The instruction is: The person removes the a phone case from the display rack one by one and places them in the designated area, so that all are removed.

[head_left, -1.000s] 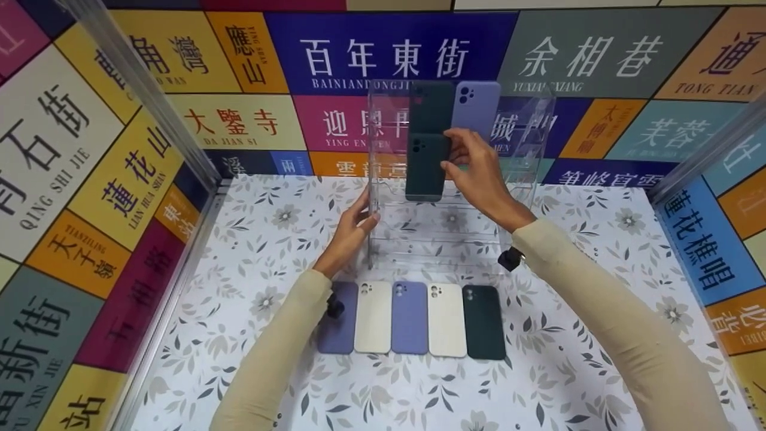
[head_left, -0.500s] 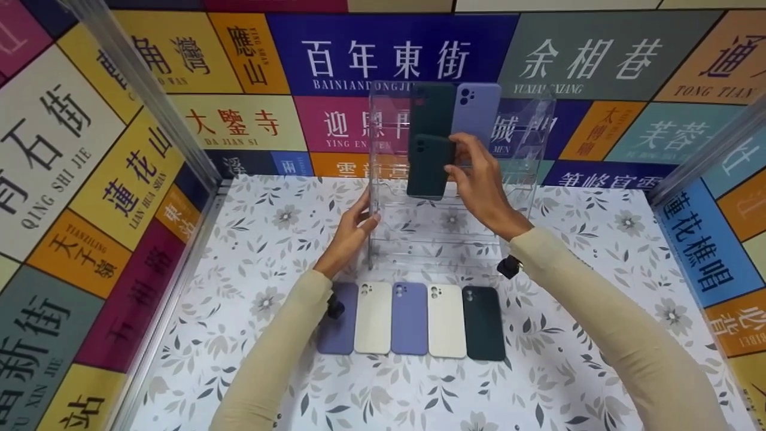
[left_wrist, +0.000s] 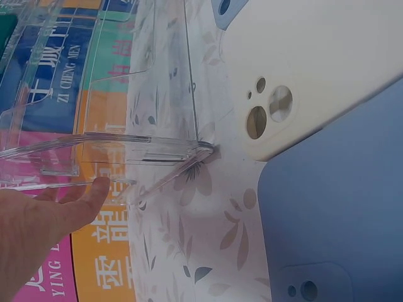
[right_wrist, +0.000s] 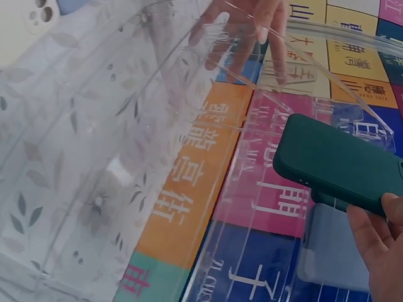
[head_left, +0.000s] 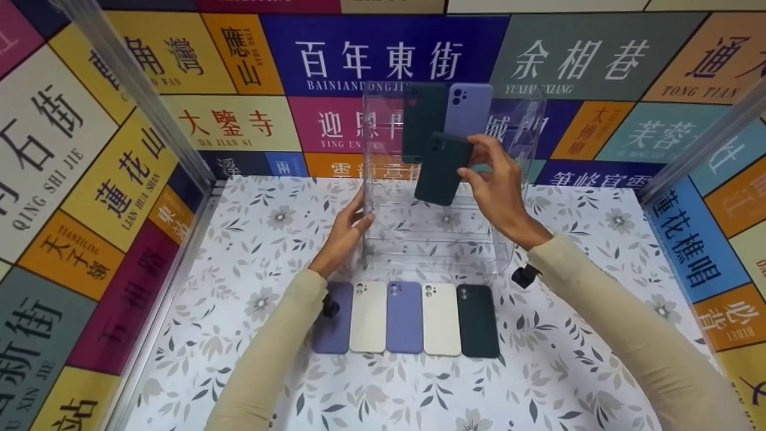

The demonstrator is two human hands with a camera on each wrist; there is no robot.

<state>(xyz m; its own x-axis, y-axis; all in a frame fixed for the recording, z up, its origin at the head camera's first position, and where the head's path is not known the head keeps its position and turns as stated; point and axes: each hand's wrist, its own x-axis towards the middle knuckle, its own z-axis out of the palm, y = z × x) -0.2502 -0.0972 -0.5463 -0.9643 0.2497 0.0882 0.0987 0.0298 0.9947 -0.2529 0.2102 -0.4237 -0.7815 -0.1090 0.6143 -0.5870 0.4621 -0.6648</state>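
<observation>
A dark green phone case is pinched along its right edge between the thumb and fingers of my right hand. It tilts in front of a clear acrylic display rack, overlapping the rack's middle tiers. My left hand grips the rack's left side panel, thumb at the front edge; in the left wrist view the thumb shows beside the clear plastic. On the rack's upper tier stand another dark green case and a lavender case side by side.
In front of the rack, several cases lie in a row on the floral tabletop: a lavender case partly under my left wrist, a cream case, a lavender case, a cream case and a dark green case. Sign-printed walls surround it.
My right hand has drawn the green case away from the rack's tier below the upper green one, to the right and toward me, tilting it. My left hand keeps its grip.
</observation>
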